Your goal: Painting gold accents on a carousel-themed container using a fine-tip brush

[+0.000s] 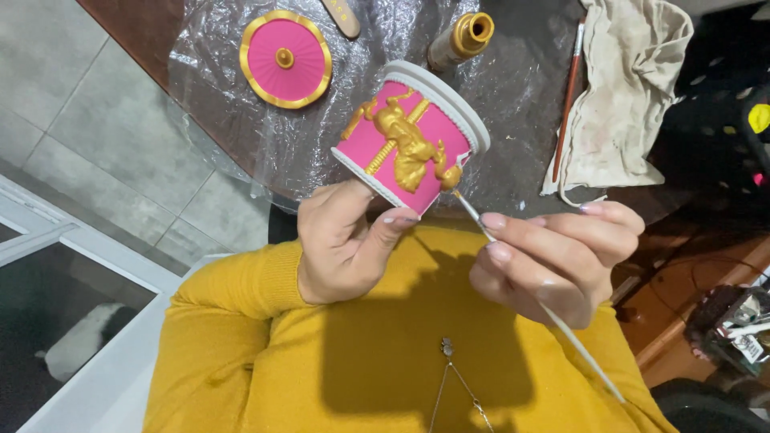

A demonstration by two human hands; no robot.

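Dark brown counter (529,88), draped in one sheet of clear crinkled plastic (233,104). One stained cream cloth (626,88) bunched at its right side, one red-handled brush (568,100) lying just beside that cloth. One round pink lid (285,58) with gold rim and gold knob, flat on the plastic, well apart from the hands. One pink carousel-shaped jar (409,136) with white rims and a gold horse in relief, held up tilted above the counter edge, close over a mustard-yellow sweater. One gold-topped paint bottle (459,40) just behind the jar. One wooden stick end (343,16) at the top edge.

Left hand (341,240): grip closed around the jar's base, thumb pressed against the lower rim. Right hand (553,256): grip pinched on one thin white paintbrush (513,269), bristle tip touching the gold horse near the jar's lower edge.
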